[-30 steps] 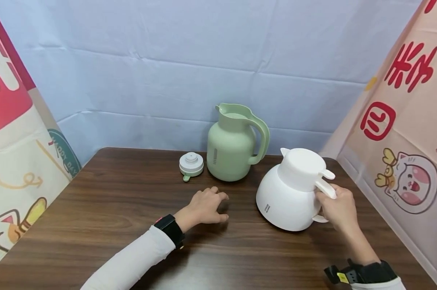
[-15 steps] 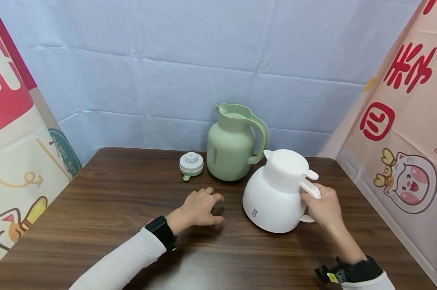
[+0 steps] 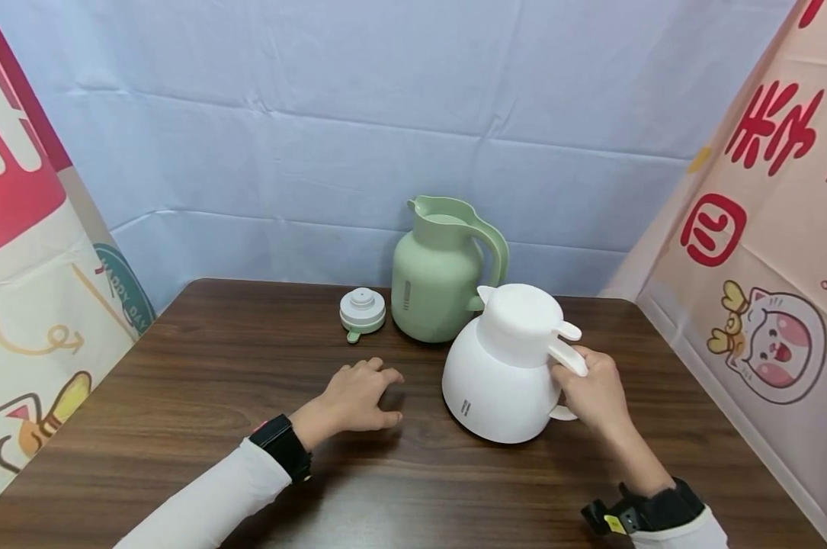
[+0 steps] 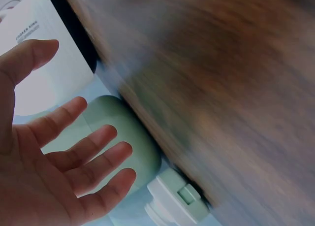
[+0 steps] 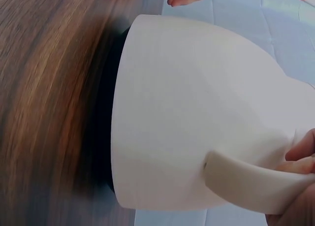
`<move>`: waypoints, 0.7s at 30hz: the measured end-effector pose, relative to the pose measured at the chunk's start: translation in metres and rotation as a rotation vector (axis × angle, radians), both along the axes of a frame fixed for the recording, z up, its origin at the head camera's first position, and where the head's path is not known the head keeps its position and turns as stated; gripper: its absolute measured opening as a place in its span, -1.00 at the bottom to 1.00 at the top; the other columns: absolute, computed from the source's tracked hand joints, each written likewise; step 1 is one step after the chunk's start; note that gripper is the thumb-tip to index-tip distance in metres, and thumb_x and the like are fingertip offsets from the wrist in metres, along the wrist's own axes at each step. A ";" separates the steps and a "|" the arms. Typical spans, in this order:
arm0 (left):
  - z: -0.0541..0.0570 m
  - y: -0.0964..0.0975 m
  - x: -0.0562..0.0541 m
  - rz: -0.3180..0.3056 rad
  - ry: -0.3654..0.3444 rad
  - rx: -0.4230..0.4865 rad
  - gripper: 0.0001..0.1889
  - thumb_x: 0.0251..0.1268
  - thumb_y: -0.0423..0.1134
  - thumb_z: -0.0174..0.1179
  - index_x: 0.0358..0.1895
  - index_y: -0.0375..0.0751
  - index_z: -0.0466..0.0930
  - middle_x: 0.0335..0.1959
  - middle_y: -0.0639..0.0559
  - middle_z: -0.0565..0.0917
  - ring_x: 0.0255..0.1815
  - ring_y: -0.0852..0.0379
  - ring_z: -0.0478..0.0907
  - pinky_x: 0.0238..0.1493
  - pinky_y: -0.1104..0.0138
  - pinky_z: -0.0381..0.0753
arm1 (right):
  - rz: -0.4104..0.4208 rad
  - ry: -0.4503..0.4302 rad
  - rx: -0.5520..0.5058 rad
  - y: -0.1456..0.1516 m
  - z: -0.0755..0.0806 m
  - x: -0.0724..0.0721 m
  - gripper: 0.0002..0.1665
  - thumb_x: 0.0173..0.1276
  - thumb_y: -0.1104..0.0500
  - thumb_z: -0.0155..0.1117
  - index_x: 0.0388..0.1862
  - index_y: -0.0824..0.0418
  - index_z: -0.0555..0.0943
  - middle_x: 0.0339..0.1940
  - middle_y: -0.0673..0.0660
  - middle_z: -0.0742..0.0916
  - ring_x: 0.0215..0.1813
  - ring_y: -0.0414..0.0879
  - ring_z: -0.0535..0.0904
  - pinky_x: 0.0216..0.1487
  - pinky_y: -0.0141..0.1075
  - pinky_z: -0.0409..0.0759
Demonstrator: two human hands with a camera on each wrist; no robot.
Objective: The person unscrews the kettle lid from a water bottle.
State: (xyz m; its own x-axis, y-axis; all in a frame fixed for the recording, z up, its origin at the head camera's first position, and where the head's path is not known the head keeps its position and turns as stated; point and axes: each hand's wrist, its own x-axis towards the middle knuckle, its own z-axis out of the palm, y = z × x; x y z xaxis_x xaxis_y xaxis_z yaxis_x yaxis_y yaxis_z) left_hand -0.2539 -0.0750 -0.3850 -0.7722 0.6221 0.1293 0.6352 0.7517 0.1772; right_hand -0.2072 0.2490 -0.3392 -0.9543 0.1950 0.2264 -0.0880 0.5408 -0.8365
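Observation:
In the head view my right hand (image 3: 591,389) grips the handle of a white thermal jug (image 3: 502,374), its lid on and its spout pointing to the back left. The right wrist view shows fingers (image 5: 302,157) wrapped round that handle (image 5: 251,181), and the jug's dark base close over the wood. My left hand (image 3: 351,400) hovers left of the jug with fingers spread, holding nothing; in the left wrist view its palm (image 4: 44,186) faces the jugs. Behind stands a green jug (image 3: 434,290) with an open top. Left of it lies a white and green stopper (image 3: 362,311).
Both jugs are on a dark wooden table (image 3: 214,366) with a back edge near the green jug. A pale blue cloth (image 3: 317,137) hangs behind it. Printed cloths stand at the left (image 3: 29,305) and right (image 3: 763,267) sides.
The white jug, held by my right hand, has moved left and now overlaps part of the green jug's handle. My left hand has drawn a little to the left.

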 end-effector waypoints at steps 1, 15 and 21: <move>0.000 -0.002 0.000 0.004 0.002 0.001 -0.50 0.03 0.09 0.28 0.05 -0.03 0.56 -0.12 -0.07 0.50 -0.16 -0.05 0.50 -0.32 0.11 0.44 | 0.007 0.002 0.003 -0.001 0.000 0.000 -0.83 0.15 0.37 0.11 -0.34 0.46 0.60 -0.73 0.09 0.49 -0.66 -0.15 0.41 -0.67 -0.30 0.42; -0.003 -0.028 0.008 0.049 -0.022 0.017 -0.50 0.00 0.10 0.31 0.02 -0.05 0.58 -0.19 -0.01 0.49 -0.21 0.00 0.50 -0.36 0.14 0.41 | 0.108 0.008 -0.052 -0.027 -0.003 -0.003 -0.90 0.15 0.39 0.12 -0.46 0.44 0.56 -0.79 0.09 0.46 -0.69 -0.14 0.36 -0.65 -0.28 0.43; -0.002 -0.037 0.011 0.076 -0.019 0.030 -0.50 -0.02 0.09 0.33 0.01 -0.04 0.58 -0.23 0.01 0.49 -0.25 0.02 0.50 -0.38 0.16 0.39 | 0.130 0.019 -0.049 -0.036 -0.004 -0.005 -0.90 0.14 0.40 0.10 -0.51 0.43 0.54 -0.81 0.05 0.43 -0.68 -0.13 0.38 -0.66 -0.29 0.44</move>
